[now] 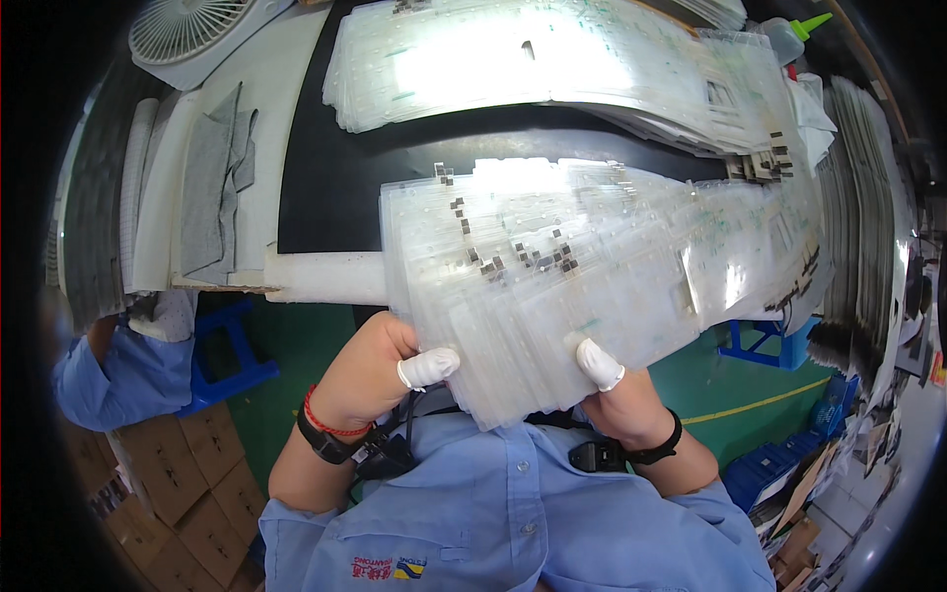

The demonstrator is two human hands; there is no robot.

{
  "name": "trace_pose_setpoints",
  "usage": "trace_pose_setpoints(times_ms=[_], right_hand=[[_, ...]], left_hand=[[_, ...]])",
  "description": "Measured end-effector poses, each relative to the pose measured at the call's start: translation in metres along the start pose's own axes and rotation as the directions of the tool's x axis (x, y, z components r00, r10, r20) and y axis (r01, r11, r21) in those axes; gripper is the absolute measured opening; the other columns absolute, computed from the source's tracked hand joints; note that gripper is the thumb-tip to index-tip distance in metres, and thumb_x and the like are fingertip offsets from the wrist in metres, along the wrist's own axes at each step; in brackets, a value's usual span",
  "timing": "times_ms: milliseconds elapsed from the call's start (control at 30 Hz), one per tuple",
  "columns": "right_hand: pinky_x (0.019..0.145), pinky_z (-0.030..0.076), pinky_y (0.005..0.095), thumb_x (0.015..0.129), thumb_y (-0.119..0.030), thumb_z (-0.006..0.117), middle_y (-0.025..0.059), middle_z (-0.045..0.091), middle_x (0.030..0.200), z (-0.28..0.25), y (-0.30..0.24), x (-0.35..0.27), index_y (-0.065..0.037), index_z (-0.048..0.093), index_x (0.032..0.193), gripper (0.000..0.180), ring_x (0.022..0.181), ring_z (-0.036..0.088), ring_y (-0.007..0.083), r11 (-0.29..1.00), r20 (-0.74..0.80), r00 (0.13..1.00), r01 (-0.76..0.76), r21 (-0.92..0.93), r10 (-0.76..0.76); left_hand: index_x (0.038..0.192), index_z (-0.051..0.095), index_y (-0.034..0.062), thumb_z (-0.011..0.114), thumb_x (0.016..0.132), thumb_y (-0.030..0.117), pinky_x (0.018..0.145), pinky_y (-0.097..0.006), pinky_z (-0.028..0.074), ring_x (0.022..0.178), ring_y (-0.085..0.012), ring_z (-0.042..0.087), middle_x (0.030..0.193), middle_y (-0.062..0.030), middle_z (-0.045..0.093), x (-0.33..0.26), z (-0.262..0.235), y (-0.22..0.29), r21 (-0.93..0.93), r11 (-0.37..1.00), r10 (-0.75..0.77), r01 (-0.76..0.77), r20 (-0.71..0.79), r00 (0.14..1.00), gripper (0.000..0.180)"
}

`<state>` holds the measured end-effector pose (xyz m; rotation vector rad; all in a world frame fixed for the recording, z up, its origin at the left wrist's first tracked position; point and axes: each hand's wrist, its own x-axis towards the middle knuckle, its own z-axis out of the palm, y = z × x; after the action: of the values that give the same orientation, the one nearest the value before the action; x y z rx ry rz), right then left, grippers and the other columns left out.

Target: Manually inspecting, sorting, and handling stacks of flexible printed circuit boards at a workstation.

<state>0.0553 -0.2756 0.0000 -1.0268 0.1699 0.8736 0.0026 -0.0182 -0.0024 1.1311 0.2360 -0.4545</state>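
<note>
A fanned stack of thin translucent plastic sheets (pixel 513 335), with small dark squares and faint green marks, spreads out in front of my body. My left hand (pixel 365 375) is closed on its near left edge, the thumb in a white finger cot lying on top. Farther right, my right hand (pixel 623 400) grips the near edge too, its thumb also in a white cot pressed on the upper face. The other fingers of both hands are hidden beneath the sheets. Beyond lies another pile of similar sheets (pixel 454 64) on a black mat (pixel 330 197).
A folded grey cloth (pixel 219 187) and a white fan (pixel 192 35) are at the left. More sheets stand stacked at the right (pixel 858 217), near a bottle with a green tip (pixel 789 39). Cardboard boxes (pixel 178 464) and a person in a blue sleeve (pixel 128 375) are at lower left.
</note>
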Motion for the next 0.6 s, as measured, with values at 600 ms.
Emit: trace_pose_setpoints(times_ms=[600], right_hand=[[0.102,0.04,0.0322,0.101,-0.03,0.053,0.0082,0.058,0.129,-0.025,0.014,0.006,0.002,0.056,0.13,0.044,0.117,0.054,0.0175,0.973,0.046,0.993,-0.097,-0.211,0.109]], left_hand=[[0.1,0.065,-0.0069,0.05,0.099,0.046,0.088,-0.033,0.045,0.098,-0.0186,0.06,0.103,-0.0114,0.068,0.001,-0.011,-0.009,-0.091,0.995,-0.066,0.051,-0.165,0.984,0.055]])
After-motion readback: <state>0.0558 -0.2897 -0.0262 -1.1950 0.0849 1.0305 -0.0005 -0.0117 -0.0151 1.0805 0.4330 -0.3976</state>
